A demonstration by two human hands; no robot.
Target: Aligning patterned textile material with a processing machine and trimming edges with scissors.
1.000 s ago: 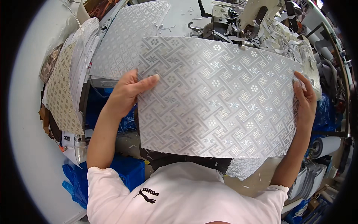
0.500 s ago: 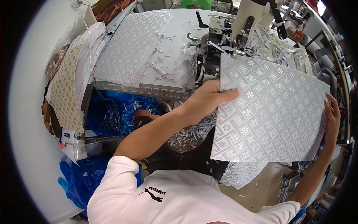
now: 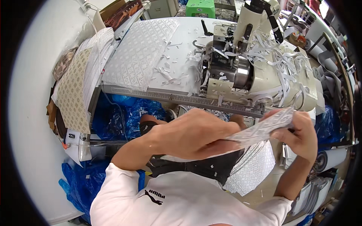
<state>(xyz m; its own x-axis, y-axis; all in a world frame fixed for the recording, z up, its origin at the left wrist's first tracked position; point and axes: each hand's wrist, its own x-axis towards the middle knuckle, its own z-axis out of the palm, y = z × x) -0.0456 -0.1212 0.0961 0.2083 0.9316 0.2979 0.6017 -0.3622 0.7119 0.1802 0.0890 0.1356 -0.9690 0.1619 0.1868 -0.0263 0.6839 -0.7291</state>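
White patterned fabric panel point(image 3: 264, 128) (seen edge-on, embossed), pinched by left hand point(image 3: 196, 133), right hand point(image 3: 301, 135) gripping its end

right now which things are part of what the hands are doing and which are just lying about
In hand:
- left hand and right hand, both holding the patterned white sheet edge-on
- sewing machine just beyond the hands

Lying about:
- patterned sheet on the table
- white paper trimmings
- beige patterned stack
- blue plastic bags
- green stool
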